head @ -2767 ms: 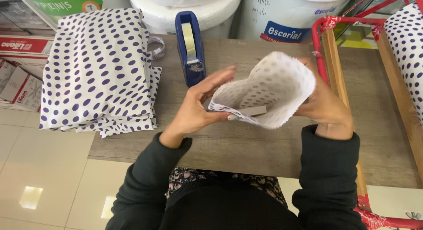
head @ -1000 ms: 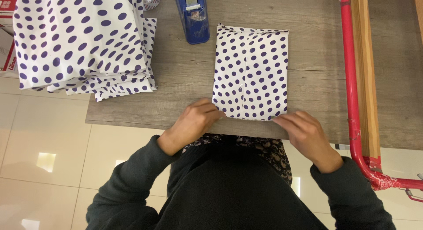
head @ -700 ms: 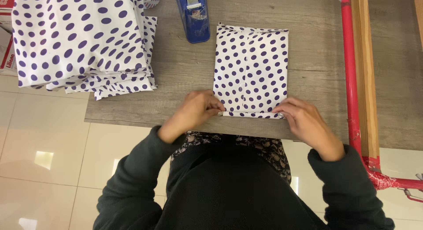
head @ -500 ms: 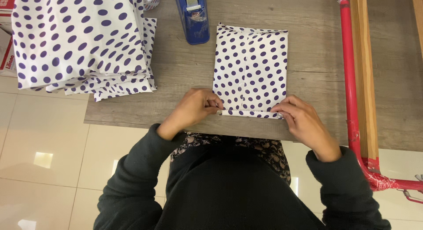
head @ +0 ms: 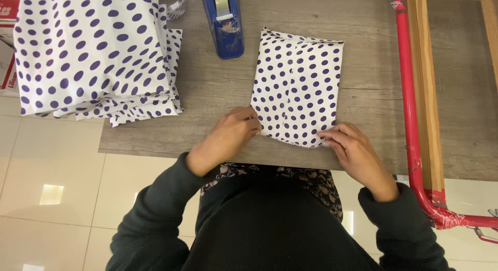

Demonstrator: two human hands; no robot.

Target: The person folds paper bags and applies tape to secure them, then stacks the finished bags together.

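The dotted bag (head: 298, 86) lies flat on the counter (head: 363, 110), its near edge by the counter's lip. The left hand (head: 228, 138) pinches the bag's bottom-left corner; the right hand (head: 355, 151) pinches the bottom-right. They seem to be creasing the bottom fold; pressing it flat needs firm, even pressure. Open room lies right of the bag; the tape dispenser (head: 224, 22) and bag stack (head: 93, 53) sit left.

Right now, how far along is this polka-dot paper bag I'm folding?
Done: the polka-dot bag lies flat on the wooden table, its centre seam closed. In hand: the left hand and right hand pinch its near edge, where a fold seems under way. Left: that edge shows no tape; the blue tape dispenser stands untouched.
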